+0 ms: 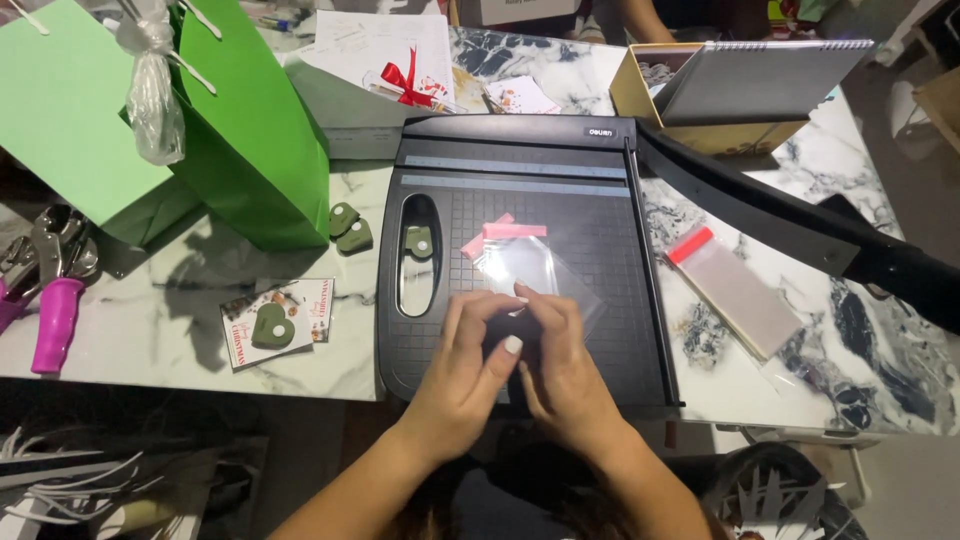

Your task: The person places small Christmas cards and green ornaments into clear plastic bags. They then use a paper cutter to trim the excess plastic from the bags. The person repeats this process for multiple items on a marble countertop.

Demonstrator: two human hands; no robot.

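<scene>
Marble-patterned tabletop [180,330] fills the view, crowded with craft supplies. At its centre we see a black paper trimmer [520,270], its gridded bed serving as a flat working surface; the long blade arm [800,225] is swung up and out to the right, well away from the fingers.

Our left hand [470,360] and right hand [560,365] meet over the near part of the bed. Both are closed in a pinch on a small dark item held between the fingertips; it is mostly hidden, so we cannot tell what it is. The hands touch each other, thumbs and forefingers pressed in, as suits fine two-handed handling. Just beyond the fingertips lies a clear sleeve [535,265] with a pink strip at its far end, flat on the grid and within easy reach; whether the fingers touch its near edge we cannot tell.

A second sleeve [735,290], with a red strip, lies on the table right of the trimmer. Green heart-shaped pieces sit left of the bed: one in the trimmer's oval handle opening [418,240], two just beside a green bag [250,130], one on a small printed card [277,322]. Pliers [55,300] with a pink grip rest at the far left edge. A tan box [700,95] with a spiral pad propped in it stands at the far right.
</scene>
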